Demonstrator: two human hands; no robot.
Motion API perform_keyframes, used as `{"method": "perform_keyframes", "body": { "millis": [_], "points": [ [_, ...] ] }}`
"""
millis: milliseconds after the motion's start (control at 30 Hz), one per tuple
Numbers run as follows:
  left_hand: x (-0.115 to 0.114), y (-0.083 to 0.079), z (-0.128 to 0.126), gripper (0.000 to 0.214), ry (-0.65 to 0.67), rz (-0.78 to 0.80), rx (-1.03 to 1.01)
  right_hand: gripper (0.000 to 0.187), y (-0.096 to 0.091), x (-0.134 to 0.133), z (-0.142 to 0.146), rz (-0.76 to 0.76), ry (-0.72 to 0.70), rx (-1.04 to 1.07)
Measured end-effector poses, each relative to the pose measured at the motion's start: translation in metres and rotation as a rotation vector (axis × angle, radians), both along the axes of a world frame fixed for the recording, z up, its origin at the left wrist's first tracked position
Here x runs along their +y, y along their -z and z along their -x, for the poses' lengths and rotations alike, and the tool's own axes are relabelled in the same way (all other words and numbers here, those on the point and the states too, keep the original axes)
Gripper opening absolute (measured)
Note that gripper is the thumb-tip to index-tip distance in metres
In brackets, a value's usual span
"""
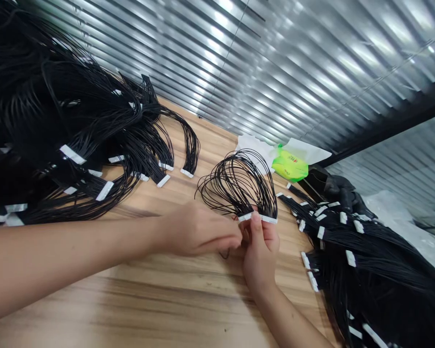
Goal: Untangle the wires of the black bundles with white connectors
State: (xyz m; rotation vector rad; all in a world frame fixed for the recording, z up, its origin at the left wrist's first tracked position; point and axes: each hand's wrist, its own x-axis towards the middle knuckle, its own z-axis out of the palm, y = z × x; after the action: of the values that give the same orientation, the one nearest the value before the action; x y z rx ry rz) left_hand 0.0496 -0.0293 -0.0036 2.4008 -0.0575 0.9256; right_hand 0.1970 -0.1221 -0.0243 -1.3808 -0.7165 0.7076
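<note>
A looped bundle of thin black wires (239, 183) rises above a white multi-pin connector strip (258, 218) at its lower end. My right hand (261, 253) pinches that strip between thumb and fingers. My left hand (199, 229) reaches in from the left, its fingertips against the strip's underside near my right hand. Its exact grip is partly hidden. A short wire end dangles below my hands. Large heaps of black wire harnesses with white connectors lie to the left (72, 125) and right (366, 256).
The light wooden table (130, 290) runs under everything and ends at a ribbed metal wall (239, 63) behind. A bright green packet (290, 164) sits on white paper at the far edge. A dark object and white plastic sheeting lie at the right.
</note>
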Motion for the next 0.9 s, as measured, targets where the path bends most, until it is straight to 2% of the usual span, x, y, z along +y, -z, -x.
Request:
{"method": "perform_keyframes", "body": {
  "millis": [100,167,533,633,733,900],
  "points": [
    [0.0021,-0.0025,-0.0007,0.020,-0.168,0.252,0.086,0.028,-0.0031,-0.0001,0.0017,-0.028,-0.019,-0.090],
    [0.0026,-0.0028,-0.0019,0.027,-0.246,0.309,0.124,0.026,-0.0047,-0.0006,0.0025,-0.036,-0.044,-0.124],
    [0.0055,-0.0023,-0.0029,0.019,-0.411,0.336,0.209,0.028,0.0023,-0.0033,-0.0003,0.068,-0.170,-0.175],
    [0.0060,-0.0021,-0.0025,0.017,-0.408,0.335,0.185,0.031,-0.0003,-0.0035,0.0004,0.107,-0.231,-0.229],
    [0.0053,-0.0003,-0.0023,0.016,-0.378,0.269,0.141,0.037,-0.0051,-0.0025,0.0012,0.137,-0.270,-0.285],
    [0.0046,0.0027,-0.0030,0.017,-0.349,0.163,0.141,0.040,-0.0074,-0.0020,0.0015,0.155,-0.254,-0.306]
  ]
}}
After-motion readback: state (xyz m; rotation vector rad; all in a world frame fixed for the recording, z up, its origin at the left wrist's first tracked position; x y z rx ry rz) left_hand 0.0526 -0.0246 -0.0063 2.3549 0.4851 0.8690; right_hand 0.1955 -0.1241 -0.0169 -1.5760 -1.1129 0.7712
